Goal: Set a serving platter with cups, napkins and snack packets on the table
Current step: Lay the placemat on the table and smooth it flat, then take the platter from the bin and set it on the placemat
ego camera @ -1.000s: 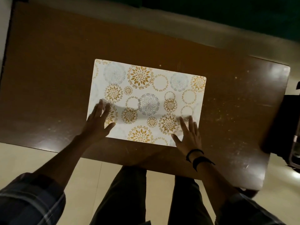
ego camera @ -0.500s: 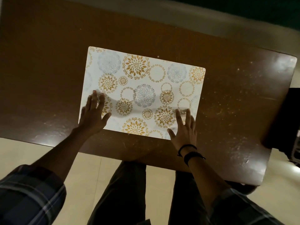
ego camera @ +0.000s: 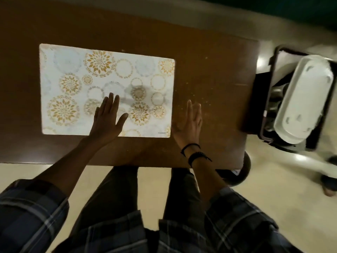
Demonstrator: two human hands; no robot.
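"White plastic is showing well off to the right of the right grip (ego camera: 189, 121). Is that the serving platter (ego camera: 302, 99)?"

"It is looking like it. It is lying bottom up, small feet showing, across the top of a dark bin (ego camera: 260, 99) that is standing past the bench's right end, well apart from both grips. Dim shapes are sitting under it in the bin; I cannot tell what they are."

"What is the left grip (ego camera: 107, 119) doing?"

"It is reaching out over the patterned placemat (ego camera: 73, 73), palm down, fingers straight and close together, thumb spread to the side. It is holding nothing. Whether the palm is pressing the mat or hovering just above it, I cannot tell."

"And where is the mat lying?"

"Flat on the brown wooden bench (ego camera: 209, 61). Most of it is spreading ahead and to the left of the left grip, and its near edge is running under that wrist."

"The right grip?"

"It is hanging over bare wood just to the right of the mat's right edge, fingers straight and held together, turned partly edge-on, holding nothing. Two dark bands (ego camera: 195, 154) are circling the wrist behind it."

"Anything nearer than the grips?"

"Plaid sleeves (ego camera: 32, 212) are covering both arms above the elbow, and pale floor tiles (ego camera: 273, 207) are showing on this side of the bench. Everything towards the bin is blurring."
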